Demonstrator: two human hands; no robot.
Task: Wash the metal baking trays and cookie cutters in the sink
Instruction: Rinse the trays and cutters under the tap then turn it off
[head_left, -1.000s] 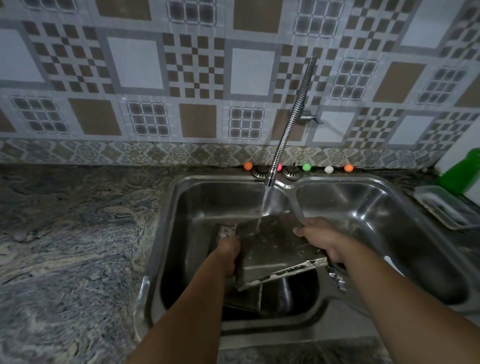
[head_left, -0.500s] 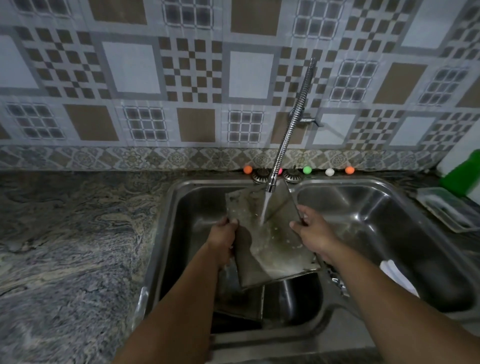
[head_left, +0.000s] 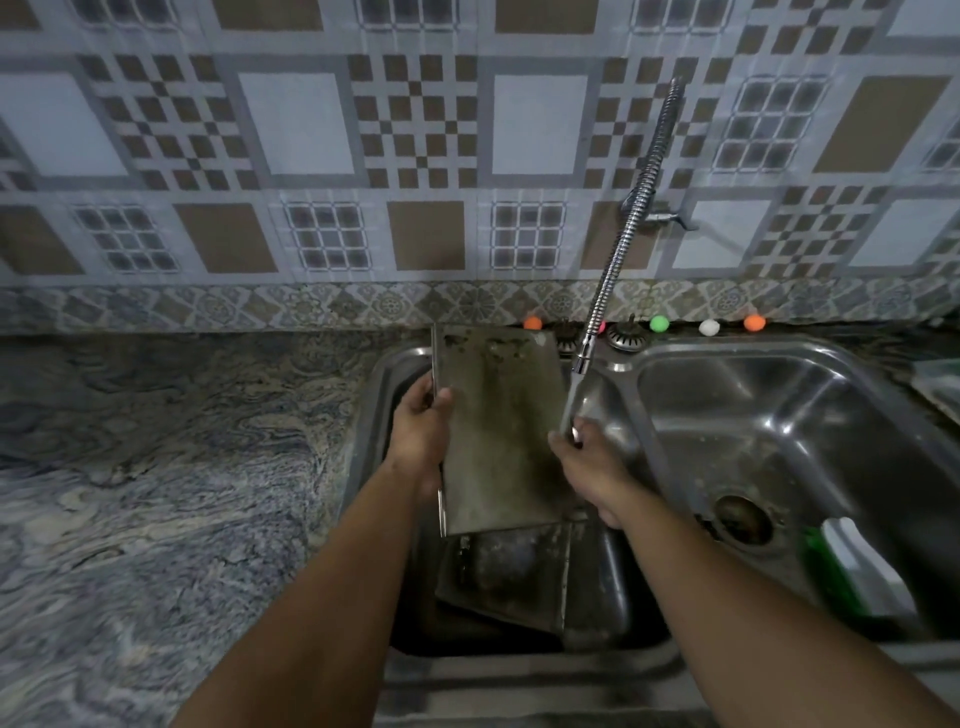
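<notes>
I see left hand (head_left: 422, 434) gripping upright tray (head_left: 501, 431) edge, left of faucet (head_left: 584, 358); right hand (head_left: 589, 467) fingers curled at tray's right edge, grasp unclear. Wet one-sided grip, so tray may slip into sink (head_left: 644, 364).

Both forearms reach forward. The left hand (head_left: 420, 426) is clenched, thumb lying over its grip; the right hand (head_left: 592, 465) has fingers curled, fingertips forward.

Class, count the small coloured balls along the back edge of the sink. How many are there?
5: orange ball left of the faucet, pink ball mostly hidden behind it, then green ball, white ball and second orange ball. More may be hidden.
</notes>
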